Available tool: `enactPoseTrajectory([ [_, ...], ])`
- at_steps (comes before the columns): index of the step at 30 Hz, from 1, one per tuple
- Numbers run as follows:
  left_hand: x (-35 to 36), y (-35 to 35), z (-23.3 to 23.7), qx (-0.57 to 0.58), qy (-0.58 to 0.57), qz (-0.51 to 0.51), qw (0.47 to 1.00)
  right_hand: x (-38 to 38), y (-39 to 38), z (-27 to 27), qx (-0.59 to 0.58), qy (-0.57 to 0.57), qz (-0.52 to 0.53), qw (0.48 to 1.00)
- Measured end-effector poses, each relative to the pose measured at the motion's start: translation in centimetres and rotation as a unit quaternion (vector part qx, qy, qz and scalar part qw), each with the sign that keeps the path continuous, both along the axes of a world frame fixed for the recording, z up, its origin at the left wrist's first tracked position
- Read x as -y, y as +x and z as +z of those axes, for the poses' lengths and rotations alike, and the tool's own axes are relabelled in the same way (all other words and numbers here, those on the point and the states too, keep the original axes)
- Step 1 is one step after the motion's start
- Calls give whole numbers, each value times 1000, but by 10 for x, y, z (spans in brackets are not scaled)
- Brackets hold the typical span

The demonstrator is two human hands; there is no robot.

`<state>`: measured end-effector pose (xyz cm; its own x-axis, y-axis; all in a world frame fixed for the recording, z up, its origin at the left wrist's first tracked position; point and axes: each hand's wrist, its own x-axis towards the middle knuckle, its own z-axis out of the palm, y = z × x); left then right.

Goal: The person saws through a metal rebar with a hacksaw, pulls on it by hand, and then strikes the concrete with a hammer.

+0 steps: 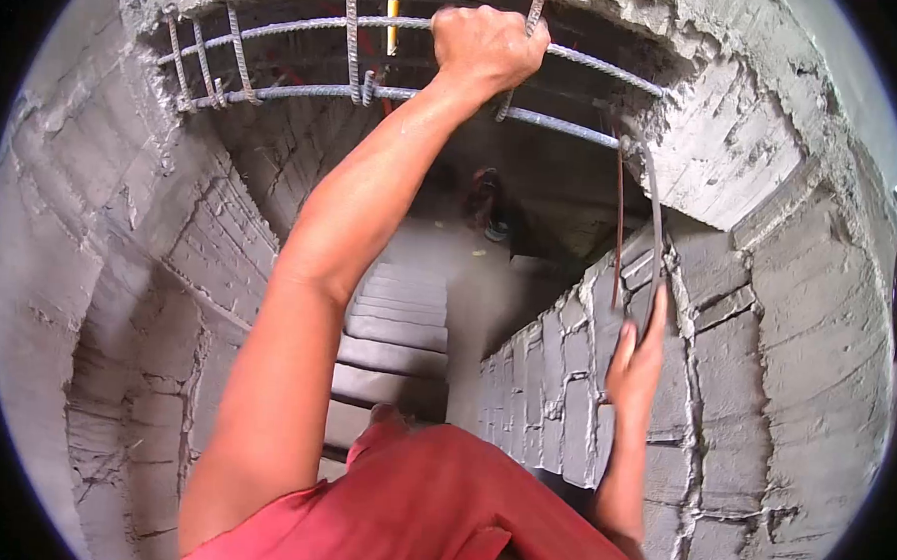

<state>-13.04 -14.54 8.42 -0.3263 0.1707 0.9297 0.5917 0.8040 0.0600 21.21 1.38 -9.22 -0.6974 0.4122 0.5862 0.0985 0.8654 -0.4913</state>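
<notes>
My left hand is raised overhead and closed around a horizontal ribbed steel bar of a rebar cage that sticks out of a broken concrete beam. My right hand is lower on the right, fingers pinched on the bottom end of a thin bent metal rod. The rod's top hooks at the cage's right end by the rough concrete. My red shirt fills the bottom of the view.
Grey concrete stairs run through the narrow passage beyond. Rough block walls stand close on the left and right. Another person is at the far end. A yellow pipe shows behind the bars.
</notes>
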Motion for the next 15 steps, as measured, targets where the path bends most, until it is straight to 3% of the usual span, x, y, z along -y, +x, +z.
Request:
enactPoseTrajectory([
  [1, 1, -4, 3, -2, -6, -2, 1000, -4, -22, 12, -34, 69, 5, 997],
  [4, 3, -8, -1, -39, -7, -26, 999, -10, -68, 46, -52, 36, 19, 998],
  [7, 12, 17, 3, 24, -18, -77, 997, 11, -29, 31, -19, -4, 23, 1000],
  [9, 8, 11, 0, -13, -2, -46, 999, 6, 20, -11, 5, -8, 15, 1000],
  [11, 5, 6, 0, -19, -4, -30, 999, 9, 17, 1, 14, -41, 22, 999],
  [15, 1, 1, -6, -50, 7, -26, 998, -10, -72, 51, -40, -18, 52, 998],
])
